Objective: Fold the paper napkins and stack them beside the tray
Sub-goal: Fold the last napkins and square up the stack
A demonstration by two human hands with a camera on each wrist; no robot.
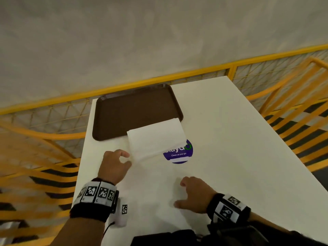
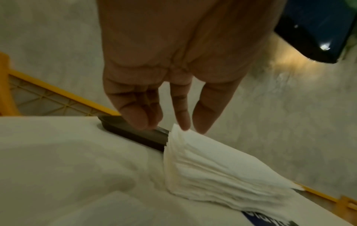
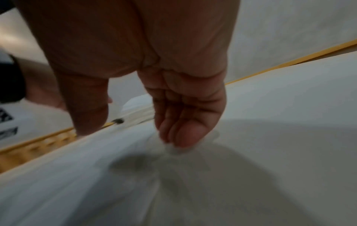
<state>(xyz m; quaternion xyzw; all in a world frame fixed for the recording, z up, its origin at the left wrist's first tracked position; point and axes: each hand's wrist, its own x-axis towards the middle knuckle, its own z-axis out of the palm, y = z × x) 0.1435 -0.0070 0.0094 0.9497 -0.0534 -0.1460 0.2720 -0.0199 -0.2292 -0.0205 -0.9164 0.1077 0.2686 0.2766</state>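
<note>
Low in the frame, the right hand rests loosely curled fingers on a flat napkin on the desk. At centre, the left hand pinches a corner of the napkin stack, which overlaps the tray edge. Judgement: lift one sheet only, steadying the rest
</note>
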